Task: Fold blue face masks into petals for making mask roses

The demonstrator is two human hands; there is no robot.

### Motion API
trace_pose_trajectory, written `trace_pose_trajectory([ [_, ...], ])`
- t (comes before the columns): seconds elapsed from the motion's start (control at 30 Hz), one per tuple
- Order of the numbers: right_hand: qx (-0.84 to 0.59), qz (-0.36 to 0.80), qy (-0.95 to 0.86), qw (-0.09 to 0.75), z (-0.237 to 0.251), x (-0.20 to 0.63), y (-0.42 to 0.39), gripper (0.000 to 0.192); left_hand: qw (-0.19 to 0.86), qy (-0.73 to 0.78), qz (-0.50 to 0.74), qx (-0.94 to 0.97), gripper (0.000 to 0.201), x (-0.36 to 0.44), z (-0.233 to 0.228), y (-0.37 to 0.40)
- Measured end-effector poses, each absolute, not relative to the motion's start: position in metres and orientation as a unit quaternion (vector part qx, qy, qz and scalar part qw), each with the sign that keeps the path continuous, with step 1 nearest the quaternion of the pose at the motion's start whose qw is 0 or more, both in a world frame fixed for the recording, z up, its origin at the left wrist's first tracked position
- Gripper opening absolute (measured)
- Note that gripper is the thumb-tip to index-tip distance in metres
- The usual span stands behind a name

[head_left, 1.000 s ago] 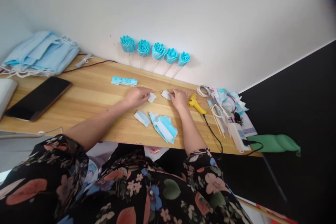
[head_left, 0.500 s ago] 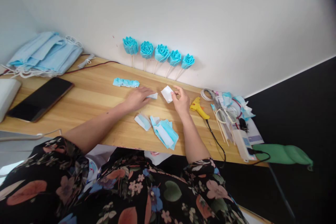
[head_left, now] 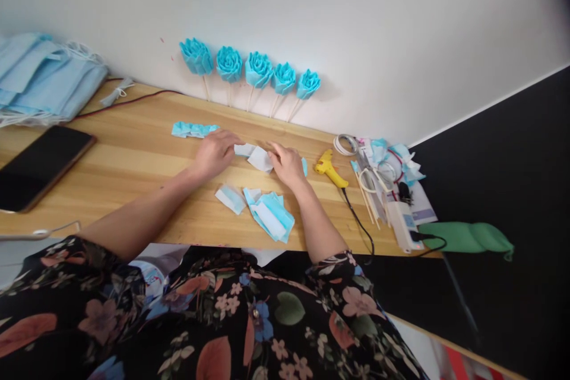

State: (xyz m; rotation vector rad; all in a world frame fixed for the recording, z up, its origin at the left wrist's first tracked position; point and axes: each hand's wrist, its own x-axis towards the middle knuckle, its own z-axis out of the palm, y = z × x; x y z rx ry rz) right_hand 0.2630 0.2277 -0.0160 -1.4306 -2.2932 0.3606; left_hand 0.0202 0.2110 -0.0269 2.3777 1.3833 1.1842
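My left hand [head_left: 217, 153] lies low over the table, its closed fingers on the left end of a pale piece of mask fabric [head_left: 243, 149]. A second, white square of mask fabric [head_left: 260, 159] is pinched in my right hand [head_left: 287, 165], and its left corner overlaps the first piece. Just beyond the right hand a small blue scrap [head_left: 304, 166] peeks out. A pleated blue strip [head_left: 193, 129] lies behind the left hand. Closer to my body are a folded pale blue piece [head_left: 230, 199] and a loose pile of blue mask fabric [head_left: 271, 217].
Several blue fabric roses [head_left: 229, 64] on sticks lean against the wall. At left are stacked face masks [head_left: 40, 80] and a phone [head_left: 44, 166]. To the right lie a yellow glue gun [head_left: 331, 169], scissors [head_left: 371, 175], tape [head_left: 346, 145] and a power strip [head_left: 403, 225].
My right hand has brought the white square leftward until it overlaps the piece at my left hand. A blue scrap now shows right of my right hand. The whole view has shifted.
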Motion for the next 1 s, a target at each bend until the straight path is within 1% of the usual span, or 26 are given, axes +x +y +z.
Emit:
trace_pose_trajectory([
  [0.1,-0.515,0.111,-0.83,0.181,-0.012,0.261,0.226,0.04,0.071,0.45,0.367,0.811,0.036,0.022,-0.031,0.21],
  [0.2,-0.513,0.111,-0.832,0.179,-0.01,0.262,0.227,0.04,0.074,0.444,0.31,0.837,0.034,0.022,-0.033,0.21],
  [0.33,-0.516,0.113,-0.821,0.216,-0.012,0.272,0.233,0.033,0.071,0.449,0.242,0.857,0.031,0.022,-0.032,0.21],
  [0.43,-0.525,0.126,-0.802,0.255,-0.009,0.282,0.238,0.027,0.073,0.469,0.229,0.85,0.029,0.023,-0.032,0.212],
  [0.5,-0.53,0.144,-0.789,0.276,-0.002,0.287,0.241,0.026,0.083,0.486,0.248,0.834,0.027,0.024,-0.031,0.213],
  [0.57,-0.527,0.169,-0.78,0.291,0.01,0.289,0.241,0.025,0.117,0.512,0.29,0.8,0.023,0.024,-0.03,0.214],
  [0.67,-0.485,0.2,-0.793,0.31,0.034,0.29,0.242,0.024,0.218,0.566,0.381,0.698,0.016,0.023,-0.019,0.223],
  [0.73,-0.441,0.222,-0.808,0.321,0.047,0.29,0.246,0.023,0.285,0.576,0.447,0.622,0.015,0.023,-0.007,0.234],
  [0.77,-0.425,0.238,-0.812,0.321,0.051,0.29,0.25,0.023,0.3,0.57,0.48,0.596,0.015,0.024,0.0,0.24],
  [0.8,-0.417,0.253,-0.814,0.317,0.052,0.29,0.255,0.023,0.299,0.564,0.502,0.583,0.016,0.026,0.007,0.247],
  [0.87,-0.42,0.276,-0.813,0.295,0.048,0.288,0.269,0.022,0.242,0.567,0.511,0.599,0.014,0.033,0.015,0.258],
  [0.93,-0.444,0.272,-0.812,0.263,0.036,0.285,0.284,0.02,0.151,0.572,0.464,0.659,0.017,0.042,0.014,0.264],
  [1.0,-0.476,0.253,-0.813,0.219,0.021,0.281,0.298,0.02,0.071,0.558,0.373,0.738,0.021,0.049,0.004,0.264],
])
